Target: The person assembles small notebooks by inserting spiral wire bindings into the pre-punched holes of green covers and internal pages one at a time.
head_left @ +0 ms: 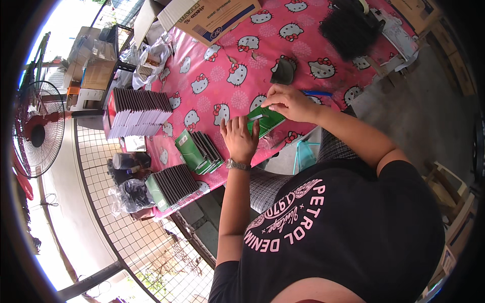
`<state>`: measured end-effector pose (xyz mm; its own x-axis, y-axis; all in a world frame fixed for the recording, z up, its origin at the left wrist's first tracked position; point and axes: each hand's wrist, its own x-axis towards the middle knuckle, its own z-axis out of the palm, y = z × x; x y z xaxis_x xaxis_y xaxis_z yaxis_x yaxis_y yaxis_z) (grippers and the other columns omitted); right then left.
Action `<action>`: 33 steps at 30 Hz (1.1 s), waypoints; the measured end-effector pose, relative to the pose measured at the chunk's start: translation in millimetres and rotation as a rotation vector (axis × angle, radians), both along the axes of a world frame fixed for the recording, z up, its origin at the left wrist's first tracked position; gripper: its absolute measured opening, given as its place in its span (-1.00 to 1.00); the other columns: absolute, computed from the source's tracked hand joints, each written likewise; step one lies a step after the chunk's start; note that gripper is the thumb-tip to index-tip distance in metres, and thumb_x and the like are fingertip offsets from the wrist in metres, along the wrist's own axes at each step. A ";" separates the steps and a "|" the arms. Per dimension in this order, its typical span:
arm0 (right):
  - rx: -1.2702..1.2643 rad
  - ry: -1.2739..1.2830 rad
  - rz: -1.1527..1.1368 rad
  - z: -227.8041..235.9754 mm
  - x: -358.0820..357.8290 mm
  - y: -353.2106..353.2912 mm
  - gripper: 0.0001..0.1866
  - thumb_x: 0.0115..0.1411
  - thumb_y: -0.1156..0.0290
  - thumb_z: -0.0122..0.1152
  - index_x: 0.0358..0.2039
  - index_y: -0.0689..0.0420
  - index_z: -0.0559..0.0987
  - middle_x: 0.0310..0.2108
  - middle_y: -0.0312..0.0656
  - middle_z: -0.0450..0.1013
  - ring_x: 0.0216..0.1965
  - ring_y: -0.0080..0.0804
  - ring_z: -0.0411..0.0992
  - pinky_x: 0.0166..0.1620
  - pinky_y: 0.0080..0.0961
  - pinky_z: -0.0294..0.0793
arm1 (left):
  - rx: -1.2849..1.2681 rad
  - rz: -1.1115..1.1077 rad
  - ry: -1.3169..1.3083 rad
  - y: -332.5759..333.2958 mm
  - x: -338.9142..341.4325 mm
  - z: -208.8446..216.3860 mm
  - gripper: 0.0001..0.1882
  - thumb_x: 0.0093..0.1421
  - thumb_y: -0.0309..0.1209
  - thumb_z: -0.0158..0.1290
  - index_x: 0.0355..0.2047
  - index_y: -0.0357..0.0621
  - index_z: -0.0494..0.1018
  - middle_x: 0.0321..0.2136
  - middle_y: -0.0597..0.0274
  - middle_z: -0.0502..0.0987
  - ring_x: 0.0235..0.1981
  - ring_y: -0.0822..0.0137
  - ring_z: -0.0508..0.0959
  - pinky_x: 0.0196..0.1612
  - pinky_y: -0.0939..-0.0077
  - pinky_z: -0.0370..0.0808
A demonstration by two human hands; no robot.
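Observation:
A green notebook [273, 121] with a small pale strip on its cover lies near the table's front edge, in front of me. My left hand [238, 140], with a metal watch at the wrist, rests flat at the notebook's left side, its fingers spread. Over the notebook's far edge is my right hand [291, 104], thumb and fingertips pinched together; what they hold, if anything, is too small to make out. Beyond the right hand sit a dark grey-green scoop-like piece [284, 70] and a blue pen-like object [317, 93].
To the left stand a stack of red-covered notebooks [137, 115] and two green notebook stacks [199, 152], [173, 186]. A cardboard box [218, 21] and a heap of black bristly strips [350, 33] occupy the far side of the pink table cover [212, 91]. A fan [38, 129] is far left.

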<state>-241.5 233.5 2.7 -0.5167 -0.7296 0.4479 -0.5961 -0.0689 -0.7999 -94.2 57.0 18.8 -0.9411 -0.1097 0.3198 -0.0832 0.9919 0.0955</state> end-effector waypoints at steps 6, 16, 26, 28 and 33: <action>0.128 -0.037 0.163 -3.1 -12.1 5.4 -0.72 0.17 0.56 0.21 -0.10 0.02 0.64 -0.28 -0.17 0.42 -0.22 -0.28 0.49 -0.16 -0.36 0.47 | -0.005 0.003 -0.007 -2.5 -3.6 -2.4 -0.69 0.33 -0.14 -0.02 -0.24 -0.16 0.43 -0.32 0.12 0.51 -0.15 0.04 0.48 0.23 -0.05 0.20; 0.124 0.021 0.100 15.3 -7.8 -2.6 -0.72 0.27 0.33 0.18 -0.03 0.08 0.53 -0.46 -0.15 0.53 -0.39 -0.14 0.54 -0.25 -0.24 0.51 | 0.067 -0.130 0.117 16.0 -14.9 -5.7 -0.66 0.21 -0.43 0.08 -0.01 -0.16 0.33 -0.22 0.13 0.51 -0.09 0.08 0.49 0.29 -0.06 0.16; 0.402 -0.046 0.042 31.4 -2.8 -15.7 -0.75 0.27 0.33 0.18 -0.08 0.11 0.45 -0.27 -0.02 0.53 -0.19 -0.04 0.53 -0.18 -0.18 0.49 | 0.162 -0.120 0.067 8.3 -8.5 -13.6 -0.76 0.24 -0.37 0.06 -0.12 -0.16 0.38 -0.23 0.15 0.52 -0.13 0.07 0.50 0.28 -0.05 0.17; 0.541 -0.179 -0.002 25.8 -32.4 -22.0 -0.70 0.24 0.26 0.21 -0.07 0.09 0.46 -0.04 0.02 0.47 -0.01 -0.05 0.46 -0.06 -0.20 0.45 | 0.201 -0.141 0.004 2.0 -5.5 -16.0 -0.74 0.23 -0.34 0.08 -0.11 -0.13 0.40 -0.21 0.17 0.51 -0.09 0.08 0.48 0.30 -0.09 0.12; 0.499 0.612 -0.181 -19.9 -82.2 -5.2 -0.64 0.10 0.15 0.32 -0.18 0.11 0.59 -0.20 -0.03 0.56 -0.14 -0.08 0.50 -0.03 -0.28 0.44 | -0.085 0.041 0.111 16.3 -3.7 -6.2 -0.69 0.20 -0.26 0.15 -0.08 -0.03 0.43 -0.14 0.18 0.48 -0.01 0.06 0.42 0.31 -0.21 -0.02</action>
<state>-323.6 228.3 -17.2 -0.4144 -0.8469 0.3332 -0.9060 0.3493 -0.2390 -97.9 73.3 12.5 -0.8949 -0.1150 0.4311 -0.1172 0.9929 0.0217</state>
